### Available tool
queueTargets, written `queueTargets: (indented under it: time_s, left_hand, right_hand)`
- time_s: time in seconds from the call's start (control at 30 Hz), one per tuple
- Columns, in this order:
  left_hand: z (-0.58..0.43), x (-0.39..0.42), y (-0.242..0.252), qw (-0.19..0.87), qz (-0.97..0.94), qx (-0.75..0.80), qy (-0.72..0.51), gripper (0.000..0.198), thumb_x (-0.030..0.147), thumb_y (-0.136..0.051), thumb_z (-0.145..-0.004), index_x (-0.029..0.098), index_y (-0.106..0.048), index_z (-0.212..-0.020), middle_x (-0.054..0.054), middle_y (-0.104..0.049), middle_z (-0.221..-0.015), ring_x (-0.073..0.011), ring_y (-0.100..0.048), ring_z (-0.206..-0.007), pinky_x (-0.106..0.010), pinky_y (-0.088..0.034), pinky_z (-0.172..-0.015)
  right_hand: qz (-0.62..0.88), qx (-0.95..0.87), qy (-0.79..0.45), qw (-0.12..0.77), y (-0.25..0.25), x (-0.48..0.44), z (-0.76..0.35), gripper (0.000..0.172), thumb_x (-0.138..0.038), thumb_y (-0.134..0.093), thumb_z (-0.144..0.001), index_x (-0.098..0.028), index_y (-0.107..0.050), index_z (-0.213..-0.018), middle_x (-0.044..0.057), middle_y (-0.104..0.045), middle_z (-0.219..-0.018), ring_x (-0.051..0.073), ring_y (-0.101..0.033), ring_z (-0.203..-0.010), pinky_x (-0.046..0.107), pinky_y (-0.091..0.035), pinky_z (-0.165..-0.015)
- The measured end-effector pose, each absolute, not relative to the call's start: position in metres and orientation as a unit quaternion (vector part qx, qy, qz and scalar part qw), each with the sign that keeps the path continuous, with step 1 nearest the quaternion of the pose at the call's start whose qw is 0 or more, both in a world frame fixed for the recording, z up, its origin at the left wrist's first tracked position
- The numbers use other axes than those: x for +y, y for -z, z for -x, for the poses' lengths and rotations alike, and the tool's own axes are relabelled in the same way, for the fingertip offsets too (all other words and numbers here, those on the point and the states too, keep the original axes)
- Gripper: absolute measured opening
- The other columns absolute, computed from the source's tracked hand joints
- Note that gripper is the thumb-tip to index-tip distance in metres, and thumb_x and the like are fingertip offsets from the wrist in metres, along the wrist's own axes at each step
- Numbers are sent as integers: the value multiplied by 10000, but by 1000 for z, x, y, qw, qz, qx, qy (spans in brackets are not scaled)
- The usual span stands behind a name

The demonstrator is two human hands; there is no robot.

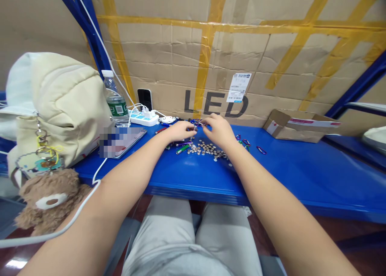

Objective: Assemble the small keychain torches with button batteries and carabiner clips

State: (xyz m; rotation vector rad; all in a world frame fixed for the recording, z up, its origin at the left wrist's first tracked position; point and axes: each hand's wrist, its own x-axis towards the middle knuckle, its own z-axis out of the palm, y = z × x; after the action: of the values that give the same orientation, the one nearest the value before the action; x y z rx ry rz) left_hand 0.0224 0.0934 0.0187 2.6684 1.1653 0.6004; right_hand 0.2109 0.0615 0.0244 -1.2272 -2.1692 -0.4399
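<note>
- Both forearms reach out from the lap, over the near edge of the blue shelf (301,175), and converge just beyond the pile of button cells (208,149).
- The pile lies on the shelf under and slightly nearer than the right hand (218,130). A green pen-light (182,149) lies just left of the pile, and loose carabiners (261,150) lie to its right.
- The left hand (181,130) sits palm down left of the pile and beyond it, knuckles raised, with fingers curled inward and tips pinched together.
- The right hand mirrors it, wrist bent down and fingertips closed toward the left hand's.
- Between the two sets of fingertips, just behind the pile, is a small piece (197,125). Both hands seem clamped on it, though it is too small to tell what it is.
- The step in hand looks like fine two-handed assembly of that piece. The next move likely calls for one hand to hold firm while the other frees fingers for another part from the pile.
- Well beyond the pile to the left, a power strip (146,117) sits against the cardboard wall (241,47).
</note>
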Motion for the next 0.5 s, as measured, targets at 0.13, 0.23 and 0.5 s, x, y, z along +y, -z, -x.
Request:
queueTargets:
  time_s: [0.13,0.23,0.5]
  left_hand:
    - [-21,93,-19,90,-890,394,-212,295,384,-461,-813,181,-654,-907,-49,-658,-935,-185,-576,-853,-284,-408,-749]
    - [-20,92,-19,108,-884,401,-215,304,387,-440,-831,189,-640,-943,-52,-662,-972,-187,-585,-876,-285,-412,-753]
    - [-22,86,-22,165,-865,419,-221,310,378,-403,-855,190,-602,-1000,-54,-674,-973,-178,-600,-861,-283,-425,-753]
  right_hand:
    - [574,-760,105,286,-27,71,-247,238,-275,-501,-811,-185,-690,-926,82,-654,-917,214,-585,-843,305,-422,-720]
    - [646,-737,44,196,-26,77,-275,231,-290,-542,-774,-175,-703,-894,81,-688,-903,217,-608,-824,293,-425,-694]
    - [642,-758,-78,88,-29,69,-279,157,-283,-626,-701,-204,-707,-811,30,-709,-834,175,-625,-739,251,-438,-632]
